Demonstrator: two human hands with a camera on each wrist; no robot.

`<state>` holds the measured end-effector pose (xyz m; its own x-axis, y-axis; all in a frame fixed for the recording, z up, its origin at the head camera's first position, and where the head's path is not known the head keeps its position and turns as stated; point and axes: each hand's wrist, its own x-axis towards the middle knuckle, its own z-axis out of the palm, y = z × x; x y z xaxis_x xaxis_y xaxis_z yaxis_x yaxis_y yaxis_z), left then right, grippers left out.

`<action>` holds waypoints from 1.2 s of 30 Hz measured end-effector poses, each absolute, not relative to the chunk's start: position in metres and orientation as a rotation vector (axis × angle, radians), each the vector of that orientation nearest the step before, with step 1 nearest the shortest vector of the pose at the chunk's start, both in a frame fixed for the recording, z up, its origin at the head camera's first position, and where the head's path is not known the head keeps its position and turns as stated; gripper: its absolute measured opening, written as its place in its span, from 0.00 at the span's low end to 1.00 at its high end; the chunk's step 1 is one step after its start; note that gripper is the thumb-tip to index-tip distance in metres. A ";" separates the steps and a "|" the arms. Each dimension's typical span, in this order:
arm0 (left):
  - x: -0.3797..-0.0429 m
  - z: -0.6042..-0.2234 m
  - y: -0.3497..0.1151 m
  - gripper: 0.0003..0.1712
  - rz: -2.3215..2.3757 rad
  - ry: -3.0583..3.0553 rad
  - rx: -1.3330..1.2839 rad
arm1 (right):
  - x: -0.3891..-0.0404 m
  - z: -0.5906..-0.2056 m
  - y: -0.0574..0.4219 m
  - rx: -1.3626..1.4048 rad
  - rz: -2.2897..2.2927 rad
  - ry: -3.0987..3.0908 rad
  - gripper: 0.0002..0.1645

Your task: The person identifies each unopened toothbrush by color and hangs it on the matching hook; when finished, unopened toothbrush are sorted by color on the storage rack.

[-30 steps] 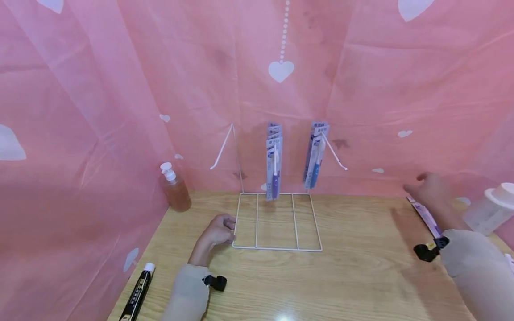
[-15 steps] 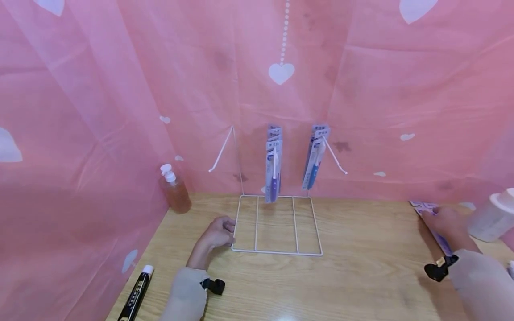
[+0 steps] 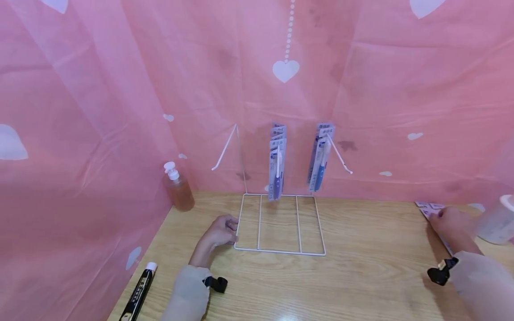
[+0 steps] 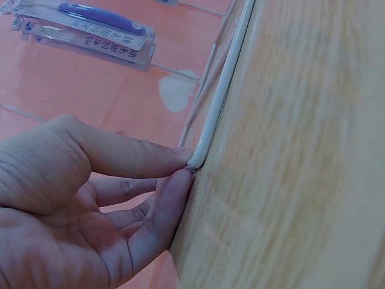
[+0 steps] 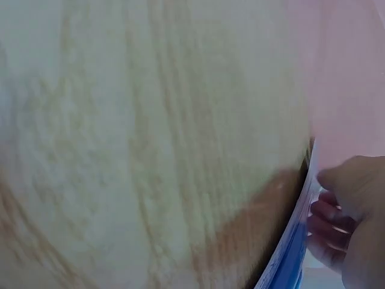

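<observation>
My left hand (image 3: 220,231) pinches the near left corner of a white wire display rack (image 3: 279,252) between thumb and finger, as the left wrist view shows. Purple-handled packaged toothbrushes (image 3: 277,171) hang on the rack's middle hook, and blue-handled packaged toothbrushes (image 3: 321,158) on its right hook. The left hook (image 3: 224,148) carries nothing. At the far right my right hand (image 3: 453,225) lies over a flat toothbrush package (image 3: 425,207), its fingers curled at the package. In the right wrist view this package (image 5: 289,259) shows a blue strip; much of the grip is hidden.
An amber pump bottle (image 3: 179,191) stands at the table's back left corner. A black tube with a white cap (image 3: 138,292) lies at the front left. Beside my right hand stands a whitish container (image 3: 495,225). A pink curtain (image 3: 381,98) hangs behind the wooden table (image 3: 361,267).
My right hand has come down from above the toothbrush package onto it, its fingers now curled. The left hand keeps its hold on the rack corner. The head view has shifted slightly.
</observation>
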<state>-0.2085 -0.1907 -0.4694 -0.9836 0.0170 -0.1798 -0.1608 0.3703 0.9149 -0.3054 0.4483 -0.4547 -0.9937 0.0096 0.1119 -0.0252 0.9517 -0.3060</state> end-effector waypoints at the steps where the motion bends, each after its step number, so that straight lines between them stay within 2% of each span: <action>1: -0.209 -0.469 -0.190 0.32 1.671 2.465 -0.125 | -0.304 -0.454 0.449 0.003 0.461 -2.994 0.23; 10: -0.209 -0.469 -0.184 0.31 1.646 2.466 -0.119 | -0.292 -0.463 0.451 0.042 0.418 -2.932 0.25; 16: -0.209 -0.468 -0.183 0.32 1.669 2.456 -0.105 | -0.293 -0.456 0.447 0.069 0.500 -2.858 0.16; 19: -0.209 -0.467 -0.185 0.31 1.674 2.466 -0.100 | -0.295 -0.444 0.443 0.059 0.593 -2.870 0.15; 25: -0.208 -0.464 -0.189 0.31 1.643 2.506 -0.111 | -0.290 -0.415 0.431 0.028 0.595 -2.820 0.24; 36: -0.205 -0.464 -0.189 0.32 1.672 2.475 -0.136 | -0.262 -0.347 0.401 -0.135 0.578 -2.496 0.23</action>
<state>-0.2049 -0.1886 -0.4642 -0.9844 0.0099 -0.1758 -0.1594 0.3740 0.9136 -0.2616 0.4009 -0.3466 -0.8334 0.2167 0.5084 -0.0287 0.9017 -0.4314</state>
